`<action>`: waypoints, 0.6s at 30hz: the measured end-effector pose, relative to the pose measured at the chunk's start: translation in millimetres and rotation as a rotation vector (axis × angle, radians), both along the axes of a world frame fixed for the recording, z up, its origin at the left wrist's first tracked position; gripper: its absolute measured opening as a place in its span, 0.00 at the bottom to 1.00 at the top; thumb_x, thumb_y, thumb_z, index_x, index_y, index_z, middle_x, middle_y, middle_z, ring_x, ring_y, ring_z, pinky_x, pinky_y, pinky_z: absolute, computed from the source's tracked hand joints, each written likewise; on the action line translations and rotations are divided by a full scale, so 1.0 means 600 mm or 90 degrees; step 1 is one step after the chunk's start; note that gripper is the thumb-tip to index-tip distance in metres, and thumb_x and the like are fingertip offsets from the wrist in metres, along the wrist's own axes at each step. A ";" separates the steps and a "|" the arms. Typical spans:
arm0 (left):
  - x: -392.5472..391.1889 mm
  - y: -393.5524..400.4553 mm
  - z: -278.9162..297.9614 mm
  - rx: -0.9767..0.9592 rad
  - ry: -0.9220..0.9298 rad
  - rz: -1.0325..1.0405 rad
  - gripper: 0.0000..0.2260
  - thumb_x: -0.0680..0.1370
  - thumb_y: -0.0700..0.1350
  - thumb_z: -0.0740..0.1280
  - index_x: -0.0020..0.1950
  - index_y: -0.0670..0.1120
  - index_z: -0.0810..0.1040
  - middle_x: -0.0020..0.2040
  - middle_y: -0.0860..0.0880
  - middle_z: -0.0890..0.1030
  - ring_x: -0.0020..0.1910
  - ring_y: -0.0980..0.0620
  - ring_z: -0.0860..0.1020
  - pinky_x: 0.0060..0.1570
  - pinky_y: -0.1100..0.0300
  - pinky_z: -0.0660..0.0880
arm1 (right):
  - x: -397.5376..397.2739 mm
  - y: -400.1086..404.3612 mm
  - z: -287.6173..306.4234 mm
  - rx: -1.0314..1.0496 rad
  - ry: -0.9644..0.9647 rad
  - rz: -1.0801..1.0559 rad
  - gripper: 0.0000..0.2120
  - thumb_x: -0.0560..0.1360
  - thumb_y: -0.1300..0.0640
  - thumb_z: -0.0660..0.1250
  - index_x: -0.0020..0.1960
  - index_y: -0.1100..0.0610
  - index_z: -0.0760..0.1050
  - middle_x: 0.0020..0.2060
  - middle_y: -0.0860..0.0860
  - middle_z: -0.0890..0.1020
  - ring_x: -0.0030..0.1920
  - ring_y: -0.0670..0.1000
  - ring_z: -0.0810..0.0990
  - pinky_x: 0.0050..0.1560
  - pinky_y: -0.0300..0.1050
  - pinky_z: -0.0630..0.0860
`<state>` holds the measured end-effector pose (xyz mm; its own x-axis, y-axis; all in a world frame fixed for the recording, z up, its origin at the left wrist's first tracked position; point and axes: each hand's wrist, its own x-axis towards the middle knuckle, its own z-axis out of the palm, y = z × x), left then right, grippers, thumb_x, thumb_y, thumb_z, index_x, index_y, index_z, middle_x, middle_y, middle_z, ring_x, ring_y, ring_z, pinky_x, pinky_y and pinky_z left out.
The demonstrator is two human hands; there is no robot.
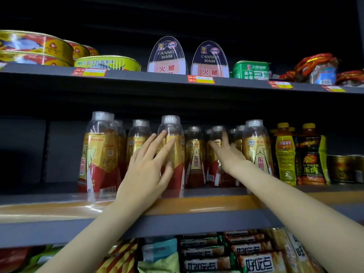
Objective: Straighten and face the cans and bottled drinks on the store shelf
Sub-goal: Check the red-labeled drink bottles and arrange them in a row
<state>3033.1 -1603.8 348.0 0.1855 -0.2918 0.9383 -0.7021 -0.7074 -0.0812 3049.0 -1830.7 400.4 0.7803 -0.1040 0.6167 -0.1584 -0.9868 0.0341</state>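
Several gold-and-red energy drink bottles with clear caps stand on the middle shelf [197, 201]. My left hand [147, 170] lies with straight fingers against the front bottle [173, 174] at the shelf's edge. My right hand [226, 152] reaches deeper in, its fingers spread around a bottle [213, 164] set further back. Another front bottle [99, 152] stands at the left and one [257, 148] at the right. One bottle [195, 156] sits back between my hands.
Yellow bottles [284, 154] and dark tiger-label bottles [312, 154] stand right of the row, then dark cans [342, 168]. The upper shelf holds flat fish tins [35, 48], canned ham [167, 56] and a green tin [250, 69]. Snack packs [216, 253] fill the shelf below.
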 end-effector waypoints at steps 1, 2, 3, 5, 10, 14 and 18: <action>0.001 0.000 0.000 0.000 -0.002 0.000 0.25 0.76 0.55 0.48 0.74 0.57 0.55 0.75 0.54 0.56 0.72 0.61 0.47 0.69 0.57 0.49 | 0.001 0.002 0.003 0.017 -0.009 0.004 0.43 0.71 0.64 0.71 0.77 0.49 0.50 0.75 0.58 0.35 0.74 0.64 0.53 0.63 0.52 0.72; 0.001 0.000 -0.001 0.000 -0.004 0.000 0.24 0.76 0.55 0.49 0.74 0.57 0.55 0.75 0.55 0.55 0.73 0.61 0.47 0.69 0.57 0.49 | 0.004 0.007 0.006 0.028 -0.031 0.014 0.41 0.71 0.58 0.72 0.76 0.50 0.52 0.76 0.58 0.38 0.74 0.65 0.51 0.65 0.54 0.70; 0.002 0.000 -0.001 -0.003 -0.007 0.000 0.24 0.76 0.55 0.49 0.73 0.57 0.55 0.75 0.56 0.55 0.73 0.61 0.47 0.69 0.57 0.49 | 0.007 0.011 0.011 0.037 -0.068 0.034 0.40 0.72 0.54 0.72 0.76 0.51 0.53 0.76 0.57 0.42 0.74 0.65 0.50 0.66 0.56 0.67; 0.002 -0.001 -0.001 -0.007 -0.018 0.002 0.24 0.77 0.55 0.50 0.73 0.56 0.55 0.74 0.55 0.56 0.73 0.60 0.48 0.68 0.55 0.51 | 0.014 0.020 0.027 0.067 -0.134 0.083 0.41 0.71 0.50 0.72 0.76 0.51 0.52 0.76 0.56 0.48 0.74 0.64 0.49 0.70 0.59 0.60; 0.005 0.000 -0.001 -0.005 -0.022 0.017 0.24 0.77 0.55 0.50 0.74 0.55 0.58 0.75 0.55 0.57 0.73 0.59 0.50 0.69 0.55 0.52 | 0.056 0.034 0.062 -0.049 -0.082 0.060 0.51 0.69 0.41 0.71 0.78 0.50 0.40 0.77 0.55 0.48 0.76 0.58 0.41 0.72 0.61 0.36; 0.006 -0.002 -0.002 0.003 -0.031 0.028 0.24 0.77 0.53 0.51 0.74 0.54 0.59 0.74 0.55 0.57 0.73 0.59 0.51 0.68 0.55 0.52 | 0.082 0.046 0.069 -0.009 -0.019 0.043 0.54 0.66 0.38 0.72 0.78 0.51 0.40 0.77 0.55 0.49 0.76 0.58 0.41 0.69 0.64 0.32; 0.005 -0.002 0.000 0.007 -0.030 0.027 0.24 0.77 0.54 0.50 0.74 0.55 0.58 0.74 0.57 0.55 0.72 0.62 0.48 0.68 0.59 0.49 | 0.064 0.046 0.058 -0.008 -0.117 0.098 0.51 0.65 0.42 0.75 0.77 0.52 0.48 0.75 0.59 0.55 0.76 0.59 0.49 0.73 0.61 0.42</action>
<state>3035.8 -1604.7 348.0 0.1532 -0.2951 0.9431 -0.6664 -0.7356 -0.1219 3087.6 -1803.2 435.0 0.6605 0.0159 0.7507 -0.0113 -0.9995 0.0310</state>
